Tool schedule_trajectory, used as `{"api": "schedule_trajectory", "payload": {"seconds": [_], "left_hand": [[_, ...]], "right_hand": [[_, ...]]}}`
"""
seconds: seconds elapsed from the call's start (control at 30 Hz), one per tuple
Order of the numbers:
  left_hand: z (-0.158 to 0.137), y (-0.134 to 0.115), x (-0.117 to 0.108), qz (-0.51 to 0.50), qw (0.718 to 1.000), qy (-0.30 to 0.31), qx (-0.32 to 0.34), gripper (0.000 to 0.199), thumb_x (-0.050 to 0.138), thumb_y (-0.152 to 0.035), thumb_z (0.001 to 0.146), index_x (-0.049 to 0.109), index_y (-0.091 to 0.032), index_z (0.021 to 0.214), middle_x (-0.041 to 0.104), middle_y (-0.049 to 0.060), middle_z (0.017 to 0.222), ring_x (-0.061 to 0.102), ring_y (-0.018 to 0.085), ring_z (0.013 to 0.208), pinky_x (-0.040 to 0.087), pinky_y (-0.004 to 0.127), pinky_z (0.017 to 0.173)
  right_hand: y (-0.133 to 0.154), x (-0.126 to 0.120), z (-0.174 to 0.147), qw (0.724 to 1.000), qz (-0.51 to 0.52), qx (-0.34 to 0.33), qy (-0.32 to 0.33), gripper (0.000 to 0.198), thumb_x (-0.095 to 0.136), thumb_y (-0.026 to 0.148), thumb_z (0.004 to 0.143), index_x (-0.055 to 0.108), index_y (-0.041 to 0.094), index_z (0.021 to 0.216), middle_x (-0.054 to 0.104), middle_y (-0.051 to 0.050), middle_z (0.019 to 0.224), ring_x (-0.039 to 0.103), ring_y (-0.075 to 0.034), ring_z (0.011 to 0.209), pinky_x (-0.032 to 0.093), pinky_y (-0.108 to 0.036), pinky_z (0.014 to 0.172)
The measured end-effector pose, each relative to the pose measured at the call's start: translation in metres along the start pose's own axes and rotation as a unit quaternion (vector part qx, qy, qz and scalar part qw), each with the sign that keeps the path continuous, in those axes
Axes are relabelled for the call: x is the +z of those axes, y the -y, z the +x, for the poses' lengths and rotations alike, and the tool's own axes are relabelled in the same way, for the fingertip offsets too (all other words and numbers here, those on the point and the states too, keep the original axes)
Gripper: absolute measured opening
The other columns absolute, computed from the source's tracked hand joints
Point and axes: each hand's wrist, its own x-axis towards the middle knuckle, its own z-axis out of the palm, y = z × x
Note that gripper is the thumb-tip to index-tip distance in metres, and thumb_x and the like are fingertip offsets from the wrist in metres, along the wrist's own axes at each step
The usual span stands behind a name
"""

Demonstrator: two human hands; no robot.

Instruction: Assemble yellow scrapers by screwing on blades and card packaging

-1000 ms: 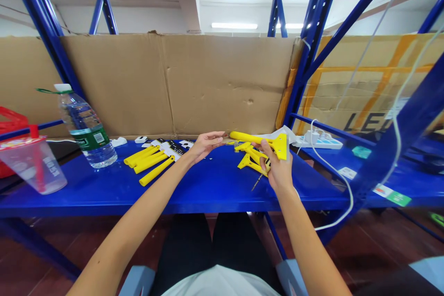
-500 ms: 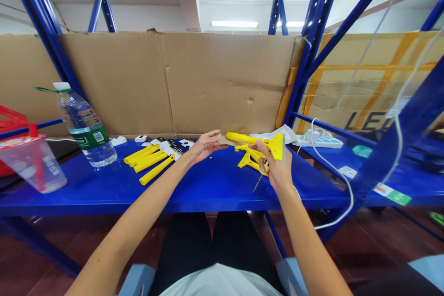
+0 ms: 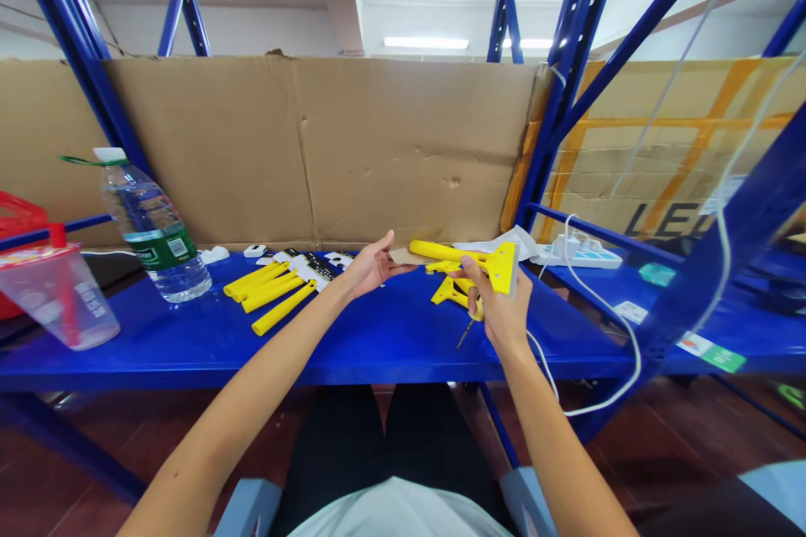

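Observation:
My right hand [image 3: 504,302] grips a yellow scraper [image 3: 500,268] near its wide head, the long handle pointing left. A tan card [image 3: 401,255] lies on the fingers of my left hand [image 3: 371,268], with the thumb raised above it. The card's right end meets the tip of the scraper handle; whether it wraps around the handle I cannot tell. Beneath the right hand, more yellow scraper parts [image 3: 448,292] lie on the blue table [image 3: 365,344], partly hidden. To the left of my hands lie several yellow handles [image 3: 283,308] with black-and-white cards [image 3: 318,267] at their far ends.
On the left stand a water bottle [image 3: 157,235] and a plastic cup [image 3: 69,294] with a red straw. A cardboard wall [image 3: 403,151] closes off the back. At the right are a white power strip [image 3: 583,256], a hanging white cable [image 3: 635,352] and blue rack posts [image 3: 554,117].
My left thumb has lifted off the card, and the left fingers have moved slightly right beneath it. The right hand and scraper have barely shifted.

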Motion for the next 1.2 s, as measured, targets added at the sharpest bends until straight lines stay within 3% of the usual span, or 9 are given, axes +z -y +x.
{"api": "schedule_trajectory", "payload": {"seconds": [0.13, 0.37, 0.47, 0.6, 0.73, 0.87, 0.97, 1.07, 1.2], "left_hand": [[-0.001, 0.003, -0.004, 0.036, 0.999, -0.004, 0.027, 0.031, 0.086, -0.023, 0.085, 0.076, -0.014, 0.113, 0.084, 0.013, 0.107, 0.08, 0.026, 0.097, 0.063, 0.042, 0.097], [-0.007, 0.002, 0.003, 0.07, 0.997, 0.041, 0.005, 0.05, 0.104, -0.032, 0.069, 0.069, -0.016, 0.102, 0.078, 0.006, 0.094, 0.077, 0.02, 0.086, 0.061, 0.037, 0.087], [-0.011, -0.001, 0.006, 0.09, 0.994, 0.053, 0.004, 0.055, 0.105, -0.027, 0.066, 0.067, -0.018, 0.104, 0.078, 0.005, 0.093, 0.076, 0.02, 0.085, 0.061, 0.036, 0.084], [-0.019, -0.003, 0.016, 0.141, 0.98, 0.132, -0.04, 0.058, 0.104, -0.028, 0.066, 0.071, -0.015, 0.112, 0.081, 0.012, 0.104, 0.077, 0.023, 0.088, 0.062, 0.036, 0.082], [-0.034, 0.003, 0.037, 0.183, 0.966, 0.17, -0.059, 0.054, 0.103, -0.036, 0.069, 0.074, -0.011, 0.107, 0.08, 0.013, 0.095, 0.076, 0.02, 0.076, 0.062, 0.033, 0.074], [-0.062, 0.015, 0.062, 0.192, 0.975, 0.11, -0.036, 0.054, 0.098, -0.045, 0.078, 0.071, -0.013, 0.113, 0.076, 0.008, 0.083, 0.071, 0.017, 0.062, 0.06, 0.03, 0.061], [-0.087, 0.026, 0.078, 0.174, 0.984, 0.031, 0.01, 0.059, 0.097, -0.048, 0.078, 0.068, -0.016, 0.119, 0.074, 0.004, 0.084, 0.068, 0.014, 0.056, 0.055, 0.025, 0.05], [-0.107, 0.037, 0.091, 0.154, 0.983, -0.06, 0.082, 0.058, 0.095, -0.05, 0.08, 0.068, -0.017, 0.119, 0.07, 0.0, 0.084, 0.058, 0.009, 0.048, 0.047, 0.022, 0.042], [-0.126, 0.053, 0.104, 0.131, 0.968, -0.162, 0.142, 0.055, 0.089, -0.055, 0.086, 0.066, -0.019, 0.122, 0.064, -0.005, 0.075, 0.052, 0.008, 0.042, 0.044, 0.021, 0.037]], "right_hand": [[0.001, 0.001, -0.001, 1.0, 0.007, 0.012, 0.02, 0.047, 0.096, 0.05, 0.081, 0.076, 0.018, 0.108, 0.083, -0.012, 0.097, 0.082, -0.025, 0.07, 0.04, -0.021, 0.032], [0.006, 0.0, 0.0, 0.998, 0.032, 0.044, 0.043, 0.047, 0.1, 0.046, 0.076, 0.074, 0.02, 0.106, 0.082, -0.007, 0.091, 0.076, -0.019, 0.059, 0.04, -0.02, 0.032], [0.008, -0.002, 0.003, 0.997, 0.025, 0.06, 0.03, 0.048, 0.101, 0.048, 0.073, 0.075, 0.018, 0.1, 0.076, -0.003, 0.075, 0.07, -0.017, 0.053, 0.038, -0.019, 0.03], [0.01, -0.005, 0.005, 0.996, 0.001, 0.089, 0.021, 0.052, 0.101, 0.053, 0.07, 0.076, 0.017, 0.097, 0.069, 0.0, 0.061, 0.059, -0.013, 0.041, 0.037, -0.019, 0.028], [0.01, -0.004, 0.002, 0.983, -0.07, 0.151, 0.077, 0.05, 0.1, 0.054, 0.067, 0.075, 0.016, 0.088, 0.063, 0.002, 0.051, 0.052, -0.012, 0.033, 0.036, -0.02, 0.025], [0.015, 0.001, -0.002, 0.97, -0.105, 0.189, 0.11, 0.054, 0.1, 0.055, 0.066, 0.077, 0.018, 0.097, 0.061, 0.005, 0.051, 0.05, -0.013, 0.03, 0.036, -0.02, 0.023], [0.022, 0.001, -0.003, 0.98, -0.085, 0.145, 0.106, 0.056, 0.095, 0.061, 0.076, 0.078, 0.021, 0.111, 0.056, 0.008, 0.048, 0.045, -0.011, 0.029, 0.035, -0.02, 0.024], [0.03, -0.003, -0.003, 0.986, -0.067, 0.099, 0.112, 0.051, 0.085, 0.066, 0.088, 0.079, 0.02, 0.109, 0.053, 0.008, 0.046, 0.04, -0.009, 0.028, 0.033, -0.019, 0.026], [0.04, -0.01, -0.006, 0.975, -0.085, 0.084, 0.188, 0.056, 0.086, 0.062, 0.088, 0.077, 0.023, 0.127, 0.083, -0.005, 0.094, 0.044, -0.004, 0.03, 0.035, -0.02, 0.027]]}}
